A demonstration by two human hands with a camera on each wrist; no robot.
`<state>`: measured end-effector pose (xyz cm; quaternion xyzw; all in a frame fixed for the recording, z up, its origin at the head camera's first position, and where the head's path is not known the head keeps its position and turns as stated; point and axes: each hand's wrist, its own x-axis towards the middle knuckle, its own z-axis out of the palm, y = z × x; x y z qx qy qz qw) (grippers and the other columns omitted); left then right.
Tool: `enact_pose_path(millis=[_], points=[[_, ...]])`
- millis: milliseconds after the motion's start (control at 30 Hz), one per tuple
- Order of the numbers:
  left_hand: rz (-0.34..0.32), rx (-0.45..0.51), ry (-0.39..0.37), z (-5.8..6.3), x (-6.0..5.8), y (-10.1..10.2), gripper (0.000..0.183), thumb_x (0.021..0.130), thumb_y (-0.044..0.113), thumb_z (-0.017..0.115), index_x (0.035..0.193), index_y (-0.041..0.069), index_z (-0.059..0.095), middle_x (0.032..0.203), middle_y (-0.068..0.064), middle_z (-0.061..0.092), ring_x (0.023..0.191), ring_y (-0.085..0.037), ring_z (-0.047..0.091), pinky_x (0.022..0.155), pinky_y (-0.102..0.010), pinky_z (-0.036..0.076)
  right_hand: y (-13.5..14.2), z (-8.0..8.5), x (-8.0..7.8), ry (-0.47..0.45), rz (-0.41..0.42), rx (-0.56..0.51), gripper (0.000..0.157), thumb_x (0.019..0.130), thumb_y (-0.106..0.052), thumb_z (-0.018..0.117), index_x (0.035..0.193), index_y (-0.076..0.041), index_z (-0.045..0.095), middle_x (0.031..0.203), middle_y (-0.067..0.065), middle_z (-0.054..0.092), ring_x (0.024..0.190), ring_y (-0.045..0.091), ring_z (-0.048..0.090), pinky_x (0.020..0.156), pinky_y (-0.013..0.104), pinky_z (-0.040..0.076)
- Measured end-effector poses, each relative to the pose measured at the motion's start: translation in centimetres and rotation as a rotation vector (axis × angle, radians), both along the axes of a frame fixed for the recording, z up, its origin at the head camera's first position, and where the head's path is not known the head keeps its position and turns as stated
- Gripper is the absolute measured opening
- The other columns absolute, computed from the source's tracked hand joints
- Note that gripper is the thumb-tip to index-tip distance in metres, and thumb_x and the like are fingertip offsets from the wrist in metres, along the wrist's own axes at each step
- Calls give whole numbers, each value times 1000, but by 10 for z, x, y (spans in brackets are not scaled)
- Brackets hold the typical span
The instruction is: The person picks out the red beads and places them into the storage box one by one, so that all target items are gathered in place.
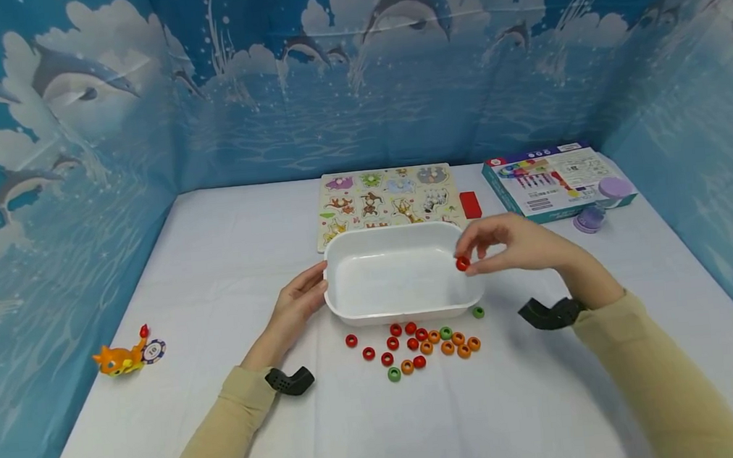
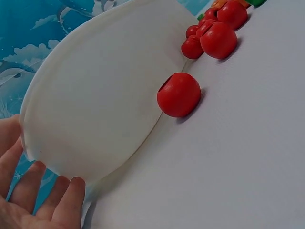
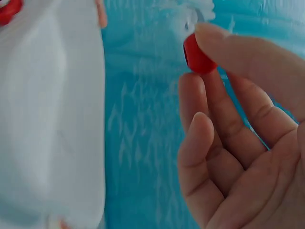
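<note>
A white rectangular tray [image 1: 407, 314] sits mid-table. At its left end my left hand [image 1: 294, 302] rests, fingers fairly straight, fingertips touching the outer wall; the left wrist view shows these fingers [image 2: 28, 186] along the tray's edge. Over the right end of the tray, my right hand [image 1: 505, 242] pinches a red bead [image 1: 462, 263] between thumb and finger. The right wrist view shows the red bead [image 3: 199, 55] at the thumb tip, a hole in its side. Several red beads [image 1: 392, 343], orange beads [image 1: 457, 339] and green beads [image 1: 394, 375] lie loose before the tray.
Behind the tray lies an animal peg puzzle [image 1: 371, 203], with a red block [image 1: 470, 205] beside it. A boxed toy [image 1: 548, 180] and a purple tub [image 1: 590, 219] are at back right. An orange toy figure [image 1: 119, 358] stands far left. Dolphin-print cloth [image 1: 356, 113] encloses the table.
</note>
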<state>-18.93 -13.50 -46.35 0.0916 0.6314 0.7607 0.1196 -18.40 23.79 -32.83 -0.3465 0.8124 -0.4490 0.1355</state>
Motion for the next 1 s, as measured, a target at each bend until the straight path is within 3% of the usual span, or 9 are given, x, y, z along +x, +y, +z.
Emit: enact_pose_path(millis=[167, 300, 433, 533, 700, 867, 1000], points=[[-3, -2, 3, 0, 0, -3, 49, 84, 25, 63, 129, 13, 47, 133, -7, 43, 119, -19, 42, 93, -29, 42, -62, 10, -43, -86, 53, -9, 24, 76, -11, 71, 98, -5, 61, 96, 8, 61, 86, 23, 56, 74, 35, 51], [2, -14, 12, -1, -1, -3, 50, 84, 25, 63, 129, 13, 47, 133, -8, 43, 118, -20, 44, 92, -30, 42, -105, -10, -77, -171, 114, -6, 28, 75, -13, 72, 100, -5, 61, 98, 9, 61, 90, 23, 58, 78, 34, 51], [-2, -27, 23, -2, -2, -1, 50, 85, 23, 62, 131, 11, 45, 133, -10, 42, 117, -21, 44, 92, -30, 43, -135, -41, -98, -224, 156, 62, 28, 74, -9, 72, 100, -5, 61, 97, 7, 62, 89, 21, 58, 77, 32, 51], [-12, -23, 12, -1, -2, 0, 48, 87, 19, 60, 131, 10, 44, 134, -10, 42, 118, -21, 44, 93, -30, 42, -148, -62, -105, -243, 146, 154, 27, 73, -5, 71, 98, -7, 62, 94, 4, 62, 85, 19, 59, 73, 31, 51], [-37, -10, 12, 7, 2, 3, 45, 89, 12, 54, 132, 6, 41, 135, -12, 39, 121, -24, 40, 94, -30, 41, -157, -82, -103, -177, 113, 299, 26, 70, -9, 75, 93, -11, 63, 89, -1, 62, 82, 15, 57, 73, 28, 48], [-37, -16, 25, 18, 7, 4, 47, 90, 10, 53, 133, 2, 38, 136, -16, 36, 123, -28, 37, 94, -29, 41, -162, -85, -100, -132, 88, 352, 26, 69, -12, 77, 91, -11, 63, 88, -2, 61, 85, 16, 54, 76, 27, 46], [-28, 1, 11, 11, 2, 1, 46, 89, 12, 55, 132, 5, 41, 135, -13, 39, 122, -25, 39, 93, -29, 41, -159, -67, -97, -110, 90, 373, 30, 70, -12, 75, 98, -10, 62, 94, -1, 61, 89, 19, 55, 76, 27, 46]])
